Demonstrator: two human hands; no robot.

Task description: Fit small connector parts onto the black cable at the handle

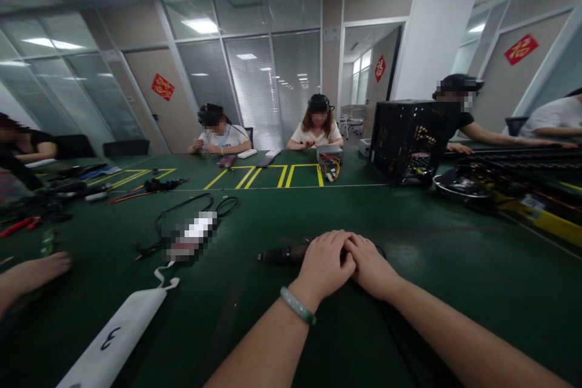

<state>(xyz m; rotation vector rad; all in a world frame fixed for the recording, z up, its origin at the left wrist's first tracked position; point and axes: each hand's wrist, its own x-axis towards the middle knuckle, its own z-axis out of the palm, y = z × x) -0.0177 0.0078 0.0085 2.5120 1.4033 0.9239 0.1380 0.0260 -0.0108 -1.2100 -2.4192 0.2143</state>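
Black tool (285,254) is part-covered by L hand (326,264) & R hand (370,268), set together; grip on it can't be told; prob. best steadied w/ both.

Black tool (278,256), rear portion concealed beneath the left hand (324,262) and right hand (370,268), their grip on it indeterminable; pixelated object (193,234), surface details unreadable; white case (113,333) numbered 3, truncated by the lower edge; co-worker's forearm (18,282) and far-right person (552,115), cropped laterally.
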